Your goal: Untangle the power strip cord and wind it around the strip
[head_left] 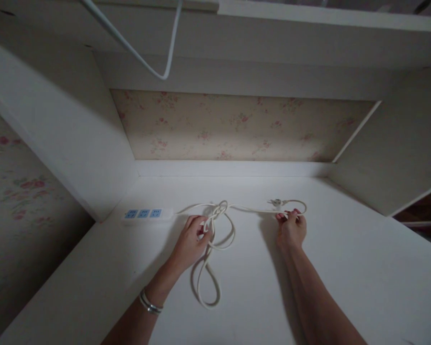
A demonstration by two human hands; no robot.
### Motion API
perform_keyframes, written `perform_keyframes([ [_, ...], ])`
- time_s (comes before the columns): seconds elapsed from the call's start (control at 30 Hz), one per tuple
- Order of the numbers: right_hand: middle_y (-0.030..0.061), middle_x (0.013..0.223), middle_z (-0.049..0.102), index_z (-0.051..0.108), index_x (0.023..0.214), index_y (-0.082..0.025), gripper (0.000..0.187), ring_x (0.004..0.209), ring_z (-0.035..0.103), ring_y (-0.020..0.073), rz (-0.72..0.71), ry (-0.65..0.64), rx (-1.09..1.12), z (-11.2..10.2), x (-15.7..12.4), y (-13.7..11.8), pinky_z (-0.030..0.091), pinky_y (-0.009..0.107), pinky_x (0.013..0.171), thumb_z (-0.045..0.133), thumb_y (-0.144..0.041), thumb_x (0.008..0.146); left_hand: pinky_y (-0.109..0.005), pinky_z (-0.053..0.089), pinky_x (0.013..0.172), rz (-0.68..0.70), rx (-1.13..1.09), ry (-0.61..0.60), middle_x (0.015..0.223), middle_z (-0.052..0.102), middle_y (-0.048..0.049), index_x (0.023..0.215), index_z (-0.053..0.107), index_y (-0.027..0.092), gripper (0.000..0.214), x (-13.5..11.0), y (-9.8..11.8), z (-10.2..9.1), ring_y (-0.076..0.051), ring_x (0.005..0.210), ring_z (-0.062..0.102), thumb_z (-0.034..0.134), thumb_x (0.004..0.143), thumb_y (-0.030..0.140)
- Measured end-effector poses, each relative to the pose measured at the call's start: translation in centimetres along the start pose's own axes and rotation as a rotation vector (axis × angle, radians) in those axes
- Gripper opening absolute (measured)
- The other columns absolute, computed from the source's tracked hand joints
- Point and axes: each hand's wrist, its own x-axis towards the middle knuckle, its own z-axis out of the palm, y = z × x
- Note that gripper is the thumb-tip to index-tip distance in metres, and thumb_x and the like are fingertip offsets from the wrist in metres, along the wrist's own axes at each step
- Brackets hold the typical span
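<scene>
A white power strip [147,215] with blue socket faces lies on the left of the white desktop. Its pale cord [233,232] runs right into a tangle of loops and a knot in the middle. My left hand [194,242] has its fingers curled around the left side of the loops. Farther right, my right hand [292,227] pinches the cord close to its end. Just beyond those fingers lies the plug [276,202], its pins pointing left, with the cord bending round behind my hand. Part of the cord is hidden under my left fingers.
White side panels [75,120] stand at left and right of the desktop [345,268]. Behind it is floral wallpaper [237,127] under a white shelf [255,43]. A bent white rod [165,72] hangs down at the upper left.
</scene>
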Motion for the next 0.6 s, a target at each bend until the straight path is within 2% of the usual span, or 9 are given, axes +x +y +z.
perform_keyframes([
  [0.1,-0.0075,0.077,0.052,0.046,0.092,-0.023,0.028,0.058,0.058,0.004,0.053,0.024,0.004,-0.2,0.2,0.2,0.056,0.022,0.066,0.064,-0.036,0.076,-0.029,0.049,0.081,-0.146,-0.2,-0.116,0.104,0.062,-0.0082,0.12,0.055,0.017,0.041,0.0,0.1,0.4,-0.017,0.089,0.062,0.058,0.083,0.033],
  [0.2,-0.0077,0.074,0.051,0.044,0.081,-0.021,0.03,0.065,0.059,0.0051,0.091,-0.003,-0.019,-0.4,0.3,0.7,0.056,0.022,0.071,0.071,-0.027,0.068,-0.03,0.047,0.085,-0.257,-0.366,-0.213,0.101,0.064,-0.008,0.12,0.055,0.015,0.043,0.1,1.0,0.4,-0.019,0.094,0.061,0.06,0.082,0.035],
  [0.3,-0.007,0.069,0.048,0.043,0.07,-0.02,0.032,0.066,0.057,0.0063,0.127,-0.04,-0.065,-0.5,0.0,1.1,0.055,0.022,0.07,0.074,-0.02,0.06,-0.028,0.045,0.085,-0.246,-0.379,-0.289,0.1,0.064,-0.0066,0.109,0.061,0.015,0.032,0.1,1.9,0.2,-0.018,0.094,0.059,0.058,0.084,0.034],
  [0.4,-0.0042,0.071,0.051,0.046,0.067,-0.019,0.027,0.071,0.058,0.0094,0.143,-0.076,-0.107,-0.5,-0.5,1.3,0.055,0.023,0.067,0.072,-0.02,0.06,-0.027,0.045,0.08,-0.193,-0.301,-0.332,0.095,0.065,-0.0052,0.099,0.064,0.016,0.026,0.1,2.2,0.1,-0.018,0.089,0.059,0.055,0.086,0.036],
  [0.53,-0.0037,0.075,0.054,0.049,0.07,-0.019,0.024,0.072,0.057,0.0107,0.156,-0.146,-0.146,-0.5,-0.9,1.0,0.053,0.023,0.063,0.07,-0.019,0.057,-0.027,0.045,0.08,-0.208,-0.295,-0.313,0.1,0.067,-0.0061,0.104,0.064,0.017,0.029,0.0,1.9,0.2,-0.019,0.091,0.061,0.058,0.084,0.037],
  [0.6,-0.004,0.077,0.055,0.053,0.077,-0.019,0.025,0.069,0.056,0.0099,0.136,-0.211,-0.186,-0.5,-1.2,0.8,0.051,0.022,0.059,0.068,-0.019,0.057,-0.029,0.046,0.082,-0.249,-0.291,-0.299,0.099,0.068,-0.0064,0.111,0.063,0.017,0.035,0.1,1.7,0.2,-0.02,0.092,0.061,0.06,0.082,0.037],
])
